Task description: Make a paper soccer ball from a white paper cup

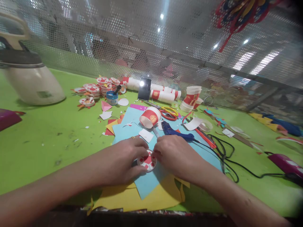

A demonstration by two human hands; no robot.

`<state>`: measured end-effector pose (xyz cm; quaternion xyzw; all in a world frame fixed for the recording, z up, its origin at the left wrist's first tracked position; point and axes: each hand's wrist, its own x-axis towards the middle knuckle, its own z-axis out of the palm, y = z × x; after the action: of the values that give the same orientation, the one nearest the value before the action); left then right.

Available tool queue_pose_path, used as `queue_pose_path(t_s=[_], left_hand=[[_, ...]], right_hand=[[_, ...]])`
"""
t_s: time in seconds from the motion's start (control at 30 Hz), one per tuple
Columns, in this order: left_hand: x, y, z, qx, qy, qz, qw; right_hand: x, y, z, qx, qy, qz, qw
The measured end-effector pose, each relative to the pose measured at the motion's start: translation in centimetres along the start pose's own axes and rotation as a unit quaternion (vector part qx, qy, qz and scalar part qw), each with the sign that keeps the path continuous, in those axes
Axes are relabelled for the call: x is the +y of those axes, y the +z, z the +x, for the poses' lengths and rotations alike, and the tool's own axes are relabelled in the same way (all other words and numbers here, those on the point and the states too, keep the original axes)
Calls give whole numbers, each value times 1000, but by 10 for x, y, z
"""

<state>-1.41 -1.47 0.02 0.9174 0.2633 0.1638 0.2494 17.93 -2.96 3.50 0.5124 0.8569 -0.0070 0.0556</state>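
Observation:
A small round white disc with red pieces on it lies on light blue paper near the front edge. My left hand holds the disc's left side between thumb and fingers. At its upper right, my right hand has its fingers pinched together over the rim; whatever small thing they hold is hidden. Just beyond the hands are a white paper piece, a red and white paper cup on its side and a blue glue gun.
Scissors, a black cable and red-handled tool lie beyond and right. Stacked decorated discs, a blue jar, a phone and cups stand at the back. A large kettle is at left.

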Motion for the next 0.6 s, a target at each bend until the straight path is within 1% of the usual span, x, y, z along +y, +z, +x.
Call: queue_pose_path(t_s=[0.1,0.2,0.33,0.4,0.6], left_hand=[[-2,3,-2,9,14,-4,1000],[-3,4,-2,16,25,-6,1000],[-3,3,-2,19,31,-9,999],[-4,4,-2,18,29,-11,999],[-5,6,-3,19,25,-10,999]], right_hand=[[1,-3,2,-16,-39,-10,999],[4,-7,4,-28,-99,-17,995],[8,-10,4,-15,-166,-37,985],[10,-10,3,-12,-176,-37,984],[9,-5,-1,2,-172,-44,984]])
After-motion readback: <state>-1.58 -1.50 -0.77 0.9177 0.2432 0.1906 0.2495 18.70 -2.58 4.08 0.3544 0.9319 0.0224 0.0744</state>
